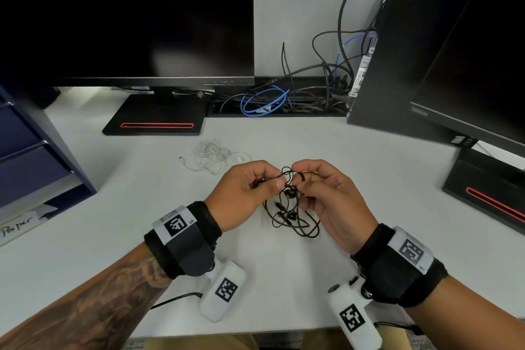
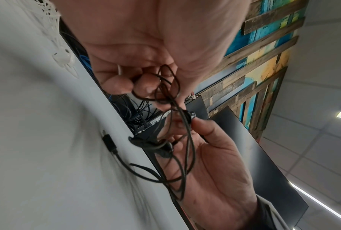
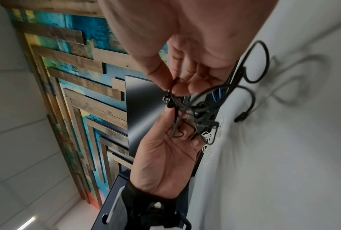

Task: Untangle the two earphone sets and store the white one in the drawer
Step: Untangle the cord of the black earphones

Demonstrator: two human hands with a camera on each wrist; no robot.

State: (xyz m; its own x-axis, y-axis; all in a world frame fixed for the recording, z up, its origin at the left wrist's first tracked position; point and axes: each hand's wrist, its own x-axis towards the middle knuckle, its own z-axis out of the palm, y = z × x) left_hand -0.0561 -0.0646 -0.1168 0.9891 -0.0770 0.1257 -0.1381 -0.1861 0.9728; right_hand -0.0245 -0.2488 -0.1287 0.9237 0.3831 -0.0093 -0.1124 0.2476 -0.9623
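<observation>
The blue drawer unit [image 1: 31,150] stands at the table's left edge; the white earphones [image 1: 213,156] lie loose mid-table. Left hand [image 1: 241,193] and right hand [image 1: 332,199] fingers pinch the black earphones [image 1: 289,207]; better to ease loops open gently than tug.

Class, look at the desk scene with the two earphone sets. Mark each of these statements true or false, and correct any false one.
1. Both hands hold the black earphones. True: the left hand and right hand pinch its cord.
2. The white earphones are in the drawer. False: they lie on the desk, beyond the left hand.
3. The two sets are wound together. False: they lie apart.
4. The monitor on the left is dark. True.
5. The blue drawer unit stands at the desk's right. False: it is at the left.
</observation>
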